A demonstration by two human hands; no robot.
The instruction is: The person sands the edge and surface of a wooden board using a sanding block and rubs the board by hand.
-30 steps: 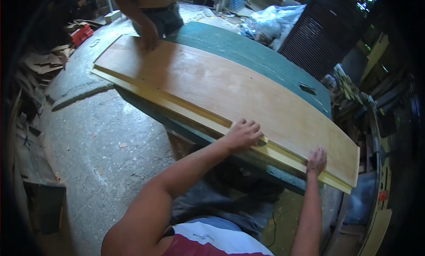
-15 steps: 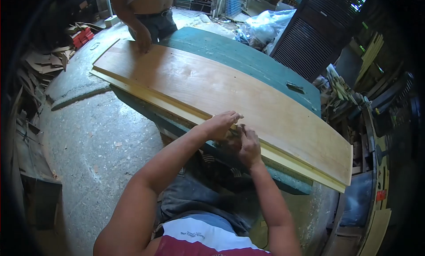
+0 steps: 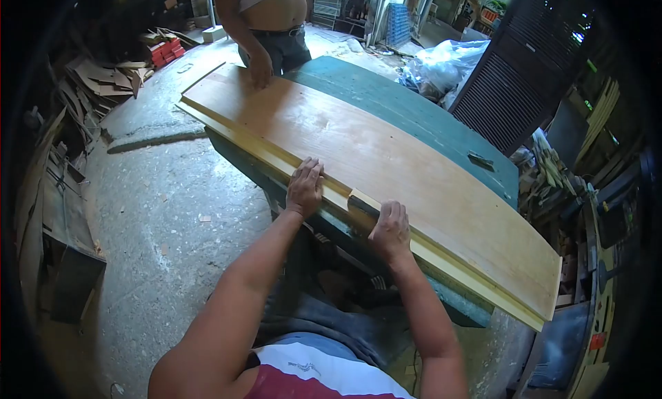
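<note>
A long, pale wooden panel [image 3: 358,140] with a lighter strip [image 3: 476,278] along its near edge lies on the green table [image 3: 386,88]. My left hand [image 3: 305,186] rests on the panel's near edge, fingers stretched out over it. To its right, my right hand [image 3: 391,226] is closed around the end of a small wooden block with a dark side [image 3: 364,203], at the same edge. My palm hides the block's right end. Whether the dark side is sandpaper, I cannot tell.
Across the table, another person's hand [image 3: 261,71] touches the panel's far left end. A small dark object [image 3: 480,160] lies on the green tabletop. At the right lean a louvred door [image 3: 514,75] and wood strips. Plastic wrapping [image 3: 445,64] and cardboard scraps [image 3: 103,78] lie around.
My hands, close together before, are now apart. The left one has moved onto the panel's edge, and the block shows in my right hand. The whole view has shifted.
</note>
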